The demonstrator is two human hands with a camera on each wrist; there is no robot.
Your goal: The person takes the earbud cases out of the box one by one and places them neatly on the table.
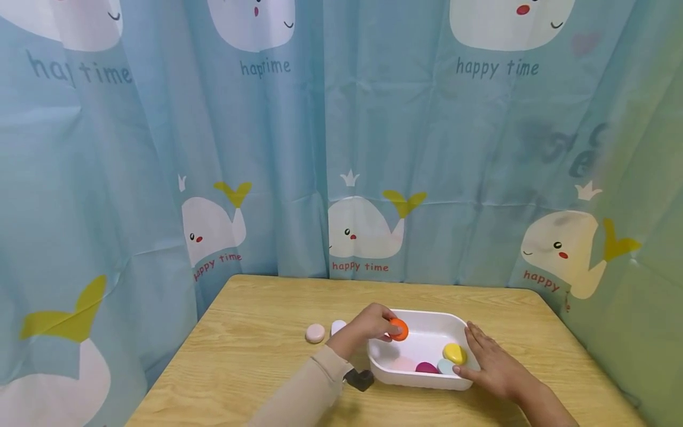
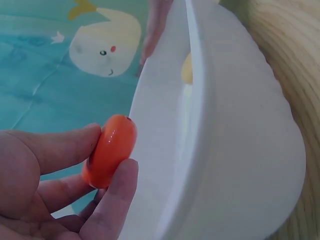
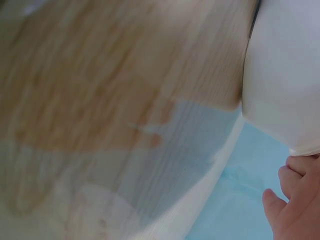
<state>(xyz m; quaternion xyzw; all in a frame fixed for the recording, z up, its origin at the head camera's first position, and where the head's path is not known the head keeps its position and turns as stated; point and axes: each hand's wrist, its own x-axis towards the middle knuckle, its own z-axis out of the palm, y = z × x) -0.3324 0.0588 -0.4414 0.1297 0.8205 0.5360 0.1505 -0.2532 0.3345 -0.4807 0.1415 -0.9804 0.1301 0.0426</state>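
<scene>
An orange glossy rounded disc (image 1: pixel 398 330) is pinched between the thumb and fingers of the left hand (image 1: pixel 372 322). It is held over the left end of a white plastic box (image 1: pixel 421 382); the left wrist view shows the disc (image 2: pixel 111 150) beside the box wall. Inside the box lie a yellow disc (image 1: pixel 455 353), a pale blue disc (image 1: pixel 446 366), a magenta disc (image 1: pixel 426 368) and a pale pink disc (image 1: pixel 404 363). My right hand (image 1: pixel 493 365) rests along the box's right end with fingers extended, the thumb over the front corner rim.
On the wooden table (image 1: pixel 256 356), left of the box, lie a beige-pink disc (image 1: pixel 315 333) and a whitish disc (image 1: pixel 338 327), the latter partly hidden by the left hand. A blue curtain (image 1: pixel 299 148) with whale prints hangs behind and around the table. A black wrist device (image 1: pixel 360 379) hangs by the left sleeve.
</scene>
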